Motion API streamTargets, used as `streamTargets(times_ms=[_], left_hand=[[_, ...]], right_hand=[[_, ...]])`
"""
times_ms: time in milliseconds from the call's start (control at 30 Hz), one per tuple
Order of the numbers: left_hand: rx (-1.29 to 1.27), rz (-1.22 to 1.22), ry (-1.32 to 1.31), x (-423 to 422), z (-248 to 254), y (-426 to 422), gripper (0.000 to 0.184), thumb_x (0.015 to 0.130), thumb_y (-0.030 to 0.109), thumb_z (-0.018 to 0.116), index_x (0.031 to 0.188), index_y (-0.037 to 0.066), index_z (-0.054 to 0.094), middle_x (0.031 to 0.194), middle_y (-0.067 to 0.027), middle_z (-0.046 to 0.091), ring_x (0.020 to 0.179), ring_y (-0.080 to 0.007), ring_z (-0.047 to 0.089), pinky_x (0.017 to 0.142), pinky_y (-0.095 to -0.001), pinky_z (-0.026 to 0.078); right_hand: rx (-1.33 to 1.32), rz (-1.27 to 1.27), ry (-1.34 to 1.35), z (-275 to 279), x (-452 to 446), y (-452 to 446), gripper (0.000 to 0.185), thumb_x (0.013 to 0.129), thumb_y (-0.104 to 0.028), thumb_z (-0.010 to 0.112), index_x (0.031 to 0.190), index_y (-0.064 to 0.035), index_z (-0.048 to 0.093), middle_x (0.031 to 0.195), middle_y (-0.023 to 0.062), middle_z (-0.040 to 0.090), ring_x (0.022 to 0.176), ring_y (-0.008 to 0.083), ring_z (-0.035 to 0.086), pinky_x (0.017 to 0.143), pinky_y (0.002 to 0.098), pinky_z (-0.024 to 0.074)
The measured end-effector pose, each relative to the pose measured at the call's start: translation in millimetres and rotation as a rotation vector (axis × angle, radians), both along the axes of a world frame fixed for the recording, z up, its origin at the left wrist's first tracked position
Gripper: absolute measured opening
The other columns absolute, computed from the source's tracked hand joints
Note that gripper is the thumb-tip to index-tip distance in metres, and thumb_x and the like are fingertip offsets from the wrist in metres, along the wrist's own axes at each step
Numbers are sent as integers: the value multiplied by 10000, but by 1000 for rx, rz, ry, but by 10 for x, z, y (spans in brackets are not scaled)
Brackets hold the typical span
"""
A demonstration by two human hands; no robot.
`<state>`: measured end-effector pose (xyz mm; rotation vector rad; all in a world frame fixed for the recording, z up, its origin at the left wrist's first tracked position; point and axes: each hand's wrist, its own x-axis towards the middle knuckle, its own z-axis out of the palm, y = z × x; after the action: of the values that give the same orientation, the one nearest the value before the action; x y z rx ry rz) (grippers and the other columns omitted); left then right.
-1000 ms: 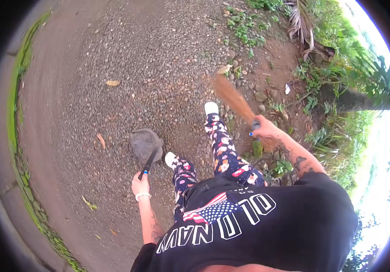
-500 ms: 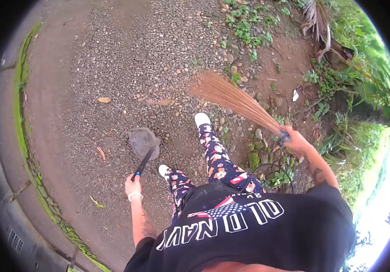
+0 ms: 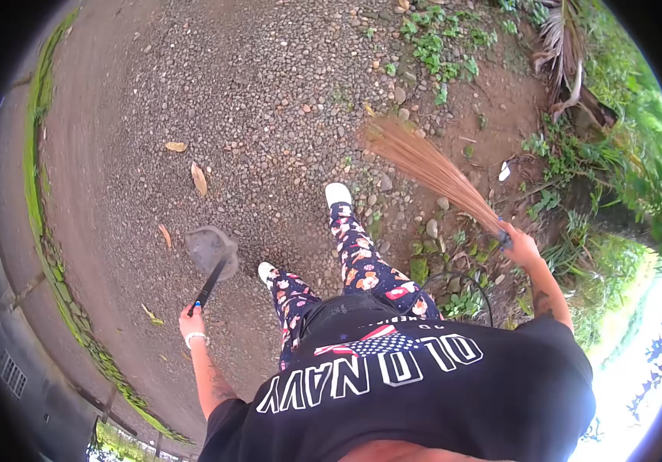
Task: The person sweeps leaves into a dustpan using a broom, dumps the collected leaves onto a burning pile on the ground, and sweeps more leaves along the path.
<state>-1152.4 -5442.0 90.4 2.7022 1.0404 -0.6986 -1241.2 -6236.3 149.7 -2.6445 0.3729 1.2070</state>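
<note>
My right hand (image 3: 520,245) is closed around the bound end of a brown stick broom (image 3: 440,175). The broom's bristles fan out to the upper left, over the edge of the gravel. On the other side, my left hand (image 3: 192,319) grips the black handle of a grey dustpan (image 3: 209,248). The pan is held left of my feet; whether it touches the ground I cannot tell. A dry tan leaf (image 3: 198,179) lies on the gravel beyond the dustpan. Another dry leaf (image 3: 175,146) is slightly farther off, and an orange-brown leaf (image 3: 165,236) lies just left of the pan.
Gravel (image 3: 269,92) spreads ahead of my white shoes (image 3: 337,194). Weeds (image 3: 435,46), bare soil and a dried palm frond (image 3: 562,54) line the right side. A mossy kerb (image 3: 42,192) runs along the left. A yellowish leaf (image 3: 151,314) lies near my left hand.
The tan leaf, blurred in motion before, has slid left over the gravel. My right hand and the broom have swung right; my left hand and the dustpan have shifted left.
</note>
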Motion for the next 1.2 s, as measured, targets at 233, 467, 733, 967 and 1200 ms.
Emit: streamTargets(times_ms=[233,467,733,967,1200], left_hand=[[64,115,-20,-214,90,27,284,721,269,588,882,36,606,777,-152,611,717,-283,590,662,-354,436],[115,151,55,-606,142,-299,294,721,313,568,930,108,600,843,-162,599,809,-326,569,689,-393,441],[-86,419,-20,-1161,316,-120,315,715,318,531,943,112,600,861,-130,607,831,-281,576,730,-366,444],[-194,590,40,-1291,200,237,364,719,341,519,1005,124,573,959,-136,581,921,-290,543,790,-377,429],[-450,515,137,-912,94,539,354,721,351,513,977,117,583,925,-149,587,890,-307,550,778,-398,430]], right_hand=[[37,-556,-86,-823,374,434,644,610,-253,665,1173,-76,407,1048,149,539,971,268,525,833,311,404],[663,-276,55,-1182,1838,2490,706,570,-211,673,1192,-37,386,1096,149,507,1012,247,487,875,302,370],[818,102,-66,-382,1995,3205,654,660,-81,610,1239,-52,306,1114,101,454,978,194,473,822,309,400],[661,-957,528,-885,2548,4372,342,690,-236,584,938,-23,483,726,99,533,715,238,552,551,391,465],[885,-445,733,-583,1980,7614,384,674,-125,595,1001,-15,426,838,116,514,639,208,564,529,319,480]])
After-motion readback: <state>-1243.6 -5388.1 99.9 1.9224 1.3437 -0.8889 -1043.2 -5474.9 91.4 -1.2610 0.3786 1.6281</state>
